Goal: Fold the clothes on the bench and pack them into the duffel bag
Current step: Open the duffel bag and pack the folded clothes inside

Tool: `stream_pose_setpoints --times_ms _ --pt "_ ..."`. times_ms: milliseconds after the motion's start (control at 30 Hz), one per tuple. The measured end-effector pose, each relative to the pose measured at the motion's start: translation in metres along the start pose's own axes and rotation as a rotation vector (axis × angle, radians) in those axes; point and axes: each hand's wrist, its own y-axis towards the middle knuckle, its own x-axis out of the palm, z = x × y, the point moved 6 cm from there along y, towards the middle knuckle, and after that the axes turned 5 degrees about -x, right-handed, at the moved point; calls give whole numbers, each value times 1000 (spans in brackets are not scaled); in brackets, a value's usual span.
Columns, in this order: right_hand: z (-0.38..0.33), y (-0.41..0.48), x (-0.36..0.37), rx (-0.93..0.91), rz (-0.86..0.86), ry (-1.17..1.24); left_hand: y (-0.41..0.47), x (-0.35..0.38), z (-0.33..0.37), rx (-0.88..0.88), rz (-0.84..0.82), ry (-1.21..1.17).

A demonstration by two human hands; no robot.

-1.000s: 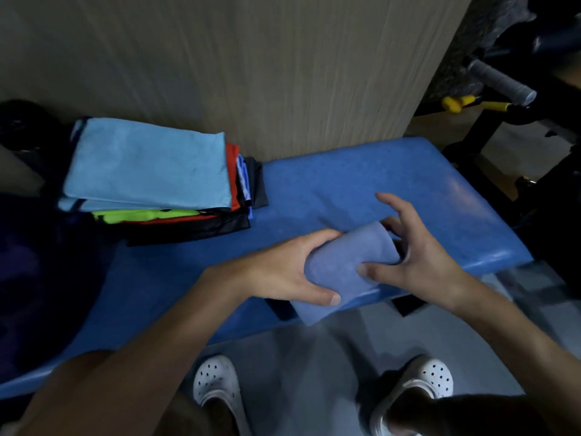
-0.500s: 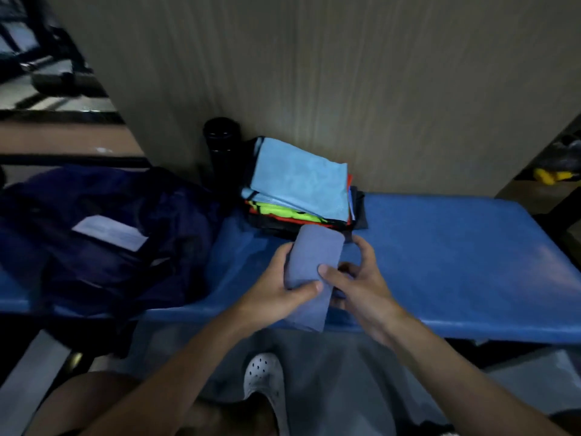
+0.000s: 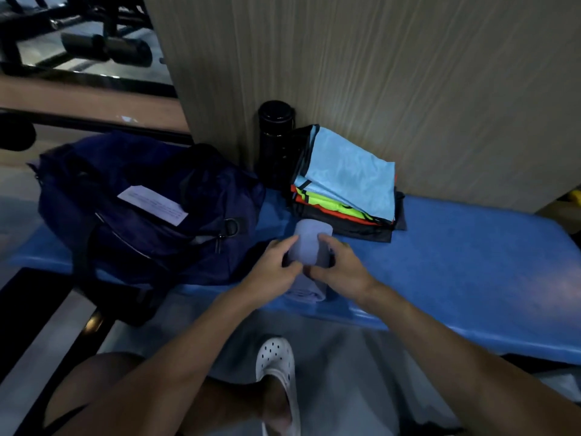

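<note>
- The blue bench (image 3: pixel 456 247) runs from nine to three o'clock across the view, and all the things lie on its padded top.
- The dark duffel bag (image 3: pixel 141 199) sits slumped at nine o'clock from our hands. We cannot tell if its zip is open.
- The stack of folded clothes (image 3: pixel 345 184) lies at one o'clock from our hands, against the wall, with a light blue piece on top.
- The black bottle (image 3: pixel 275 143) stands upright at twelve o'clock, between the bag and the stack.
- The grey-blue cloth (image 3: pixel 309 243) lies between our hands as a narrow folded strip, and its near end reaches the bench edge. We judge it soft, light and limp, so it will fall open if we lift it by one corner. It is better to pinch all layers at both long edges.
- Our left hand (image 3: pixel 273 272) grips the left edge of the cloth with curled fingers.
- Our right hand (image 3: pixel 342 269) grips the right edge in the same way.
</note>
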Motion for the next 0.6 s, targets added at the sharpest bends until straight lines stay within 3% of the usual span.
stream_pose_setpoints --times_ms 100,200,300,367,433,500,600 --pt "-6 -2 -4 -1 60 -229 -6 -11 5 103 68 -7" --pt "-37 -7 -8 -174 236 -423 -15 -37 13 229 125 -49" --pt "-73 -5 12 -354 215 -230 -27 -82 14 353 259 11" --pt "-92 -1 37 -372 112 -99 -32 -120 5 377 438 227" --pt "-107 6 60 -378 21 -31 -32 -153 -13 262 518 545" --pt "-118 14 81 -379 -63 -57 -29 -173 -46 6 416 844" --pt "-121 24 102 -317 -124 -175 -34 -180 -81 -254 214 957"
